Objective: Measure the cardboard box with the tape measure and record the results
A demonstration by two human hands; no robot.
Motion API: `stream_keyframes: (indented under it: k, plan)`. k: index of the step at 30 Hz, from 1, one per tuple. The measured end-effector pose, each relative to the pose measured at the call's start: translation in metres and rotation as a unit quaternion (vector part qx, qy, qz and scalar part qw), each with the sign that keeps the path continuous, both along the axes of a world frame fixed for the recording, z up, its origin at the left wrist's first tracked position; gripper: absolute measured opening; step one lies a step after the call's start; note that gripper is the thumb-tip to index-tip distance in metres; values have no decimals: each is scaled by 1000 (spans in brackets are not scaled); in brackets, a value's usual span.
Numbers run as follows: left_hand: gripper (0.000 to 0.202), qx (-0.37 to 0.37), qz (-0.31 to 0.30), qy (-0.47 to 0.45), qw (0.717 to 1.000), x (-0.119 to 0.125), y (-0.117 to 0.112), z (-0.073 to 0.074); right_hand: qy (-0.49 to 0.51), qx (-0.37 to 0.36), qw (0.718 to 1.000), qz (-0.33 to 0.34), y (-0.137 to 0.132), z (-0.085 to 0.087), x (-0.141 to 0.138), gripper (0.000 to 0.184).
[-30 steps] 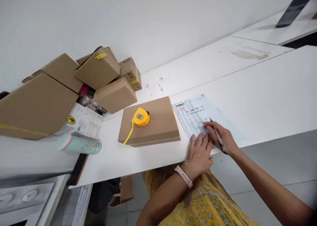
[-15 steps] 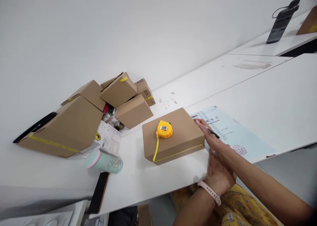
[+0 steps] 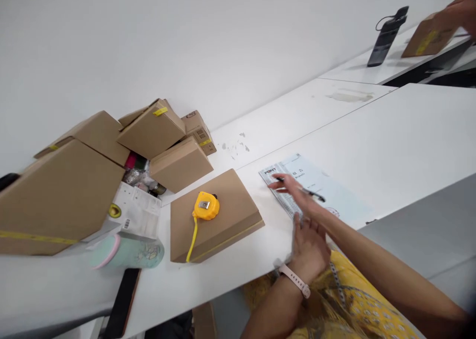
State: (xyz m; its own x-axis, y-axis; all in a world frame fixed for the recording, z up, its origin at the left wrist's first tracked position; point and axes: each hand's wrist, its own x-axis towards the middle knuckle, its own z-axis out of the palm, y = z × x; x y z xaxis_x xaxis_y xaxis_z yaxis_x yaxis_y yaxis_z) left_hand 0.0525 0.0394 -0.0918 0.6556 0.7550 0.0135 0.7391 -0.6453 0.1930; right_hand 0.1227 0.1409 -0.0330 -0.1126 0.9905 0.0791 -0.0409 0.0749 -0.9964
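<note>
My right hand is closed around a black pen, over a light blue printed report lying on the white table. Its wrist crosses above my left hand, which wears a pale pink wristband. The left fingers are stretched out at the report's near edge, partly hidden under the right forearm. Left of both hands sits a closed cardboard box. On its top rests a yellow tape measure, a short length of yellow tape hanging over the box's near side.
Several cardboard boxes are stacked at the left against the wall, near a white avocado-print package and a mint bottle. At the upper right are a dark bottle and another person's hand at a cardboard box.
The view has swung right. My right hand, beside the box before, is now apart from it over the report, whose left edge shows. Another person's hand has come into view.
</note>
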Motion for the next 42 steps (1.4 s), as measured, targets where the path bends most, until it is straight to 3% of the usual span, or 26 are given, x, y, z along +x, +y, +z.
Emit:
stream_keyframes:
  k: [4, 7, 10, 16, 21, 29, 35, 39, 42]
  plan:
    - [76, 3, 58, 3, 998, -2, -8, 4, -31, -25, 995, -94, 3, -18, 73, 62]
    - [76, 15, 87, -13, 996, -10, -15, 3, -93, -31, 994, -45, -6, -31, 93, 53]
    - [74, 27, 106, -25, 994, -16, -21, 2, -109, -49, 993, 7, -21, -44, 89, 50]
    - [73, 19, 131, -30, 991, -13, -23, 2, -83, -46, 995, 9, -22, -61, 83, 49]
    - [72, 15, 128, -24, 991, -14, -20, 1, -89, -41, 995, 15, -15, -62, 85, 48]
    - [71, 10, 134, -41, 990, -14, -21, -2, -109, -31, 993, -33, -37, -59, 79, 42]
    - [73, 14, 126, -36, 991, -14, -23, 1, -121, -66, 990, 9, -36, -57, 82, 45]
    - [70, 18, 127, -33, 991, -15, -25, 0, -181, -21, 983, -17, -33, -58, 83, 42]
    - [67, 26, 130, -25, 991, -14, -25, -1, -149, 0, 989, -4, -32, -63, 81, 41]
